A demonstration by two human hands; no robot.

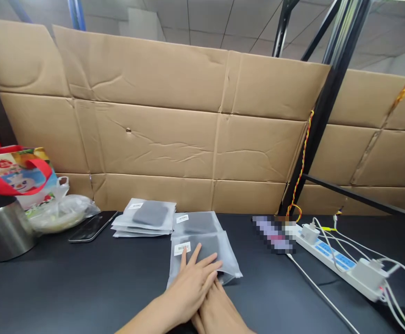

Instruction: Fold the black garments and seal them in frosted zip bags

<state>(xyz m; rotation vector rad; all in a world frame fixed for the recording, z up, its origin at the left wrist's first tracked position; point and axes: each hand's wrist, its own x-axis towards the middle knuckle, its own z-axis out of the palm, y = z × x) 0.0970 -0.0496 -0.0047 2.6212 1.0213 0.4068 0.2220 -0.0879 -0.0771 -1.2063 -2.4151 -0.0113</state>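
From my remote seat, I see the left hand (190, 287) lying flat, fingers spread across a frosted plastic bag (205, 257), just beside its barcode label (182, 248). The right hand (216, 313) is tucked close beneath the left, with its fingers at the bag's lower edge; I cannot tell whether they pinch the plastic. The frosted plastic bag lies on a black bench (84, 283) in front of the hands, overlapping a second bag (197, 223), with a stack of bags (143, 217) just to the left. The film looks slick, so uneven pressure from the left hand could make the top bag skid off the one beneath it or nudge the stack. A careless sweep leftward could catch the smartphone (93, 227), and one to the right could snag the white cable (322, 293) running from the power strip (327, 255).
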